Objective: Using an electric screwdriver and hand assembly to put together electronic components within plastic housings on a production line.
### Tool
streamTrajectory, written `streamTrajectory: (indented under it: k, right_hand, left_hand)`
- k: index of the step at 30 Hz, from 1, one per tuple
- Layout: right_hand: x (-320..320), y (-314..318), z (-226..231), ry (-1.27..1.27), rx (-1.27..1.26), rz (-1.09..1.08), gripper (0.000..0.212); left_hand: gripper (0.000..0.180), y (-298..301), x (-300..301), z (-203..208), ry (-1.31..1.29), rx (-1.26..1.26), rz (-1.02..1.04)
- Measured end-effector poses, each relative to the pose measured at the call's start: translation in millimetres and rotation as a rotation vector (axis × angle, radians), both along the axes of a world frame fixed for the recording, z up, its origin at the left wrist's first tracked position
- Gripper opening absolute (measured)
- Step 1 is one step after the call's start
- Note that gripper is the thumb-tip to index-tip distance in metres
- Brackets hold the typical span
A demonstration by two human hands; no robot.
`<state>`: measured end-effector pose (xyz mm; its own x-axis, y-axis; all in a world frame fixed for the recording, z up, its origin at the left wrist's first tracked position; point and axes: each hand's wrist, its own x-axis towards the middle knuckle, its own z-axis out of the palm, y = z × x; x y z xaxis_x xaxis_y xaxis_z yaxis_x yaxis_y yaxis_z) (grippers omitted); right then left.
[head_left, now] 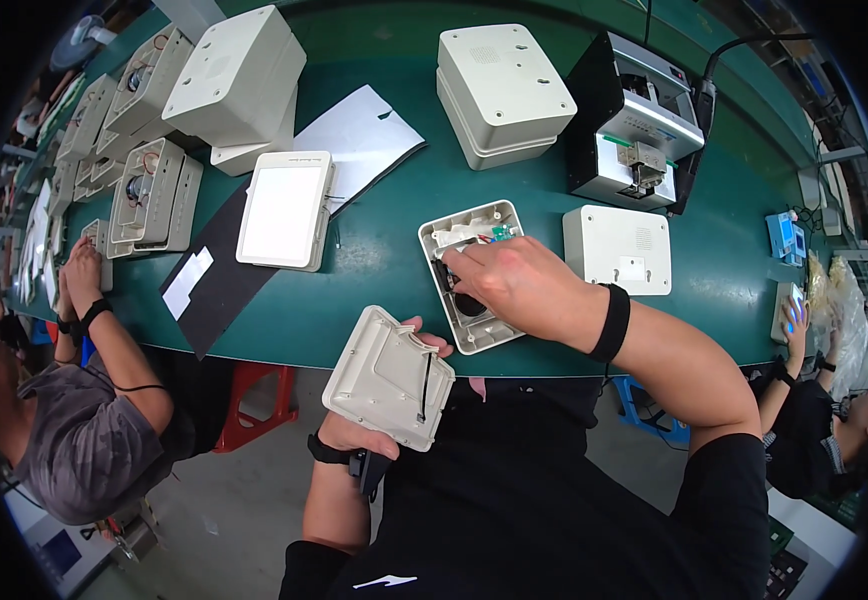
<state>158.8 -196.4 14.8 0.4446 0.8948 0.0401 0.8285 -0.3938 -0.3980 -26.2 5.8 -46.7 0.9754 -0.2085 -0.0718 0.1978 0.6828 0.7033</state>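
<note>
My left hand (356, 436) is wrapped around a cream plastic cover (379, 375), which is tilted above the table's near edge with its inner side up; a thin black strip runs along it. My right hand (504, 285) reaches into an open cream plastic housing (474, 340) lying on the table. Its fingers are bent and pressed together over the inside, and whatever they grip is hidden. Coloured wires with a small green board (501, 232) show beyond my fingers, and a dark round part (469, 305) lies below them.
A cream box with a white front (284, 210) lies on black and white sheets. Stacked cream housings (504, 95) stand at the back, beside a silver-black machine (644, 130). Another cream housing (618, 250) lies right. Co-workers sit at both sides; a red stool (257, 405) is at the left.
</note>
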Motion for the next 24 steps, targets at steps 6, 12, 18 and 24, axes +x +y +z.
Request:
streamTrajectory:
  k: [6,12,18,24]
  right_hand:
    - [-1.9,6.0,5.0,-0.094,-0.057,0.093,0.015]
    - [-3.0,10.4,6.0,-0.242,-0.126,0.193,0.020]
    - [7.0,-2.0,0.1,-0.161,0.001,0.108,0.019]
    - [-13.6,-45.6,61.8,0.017,0.421,-0.151,0.037]
  left_hand:
    - [0.143,0.0,-1.8,-0.1,0.011,0.012,0.004]
    - [0.143,-0.9,-1.8,4.0,0.022,0.035,-0.003]
    - [0.145,-3.4,-0.6,11.1,-0.025,0.041,0.000]
    - [0.150,-8.8,-19.9,41.9,-0.057,0.008,0.128]
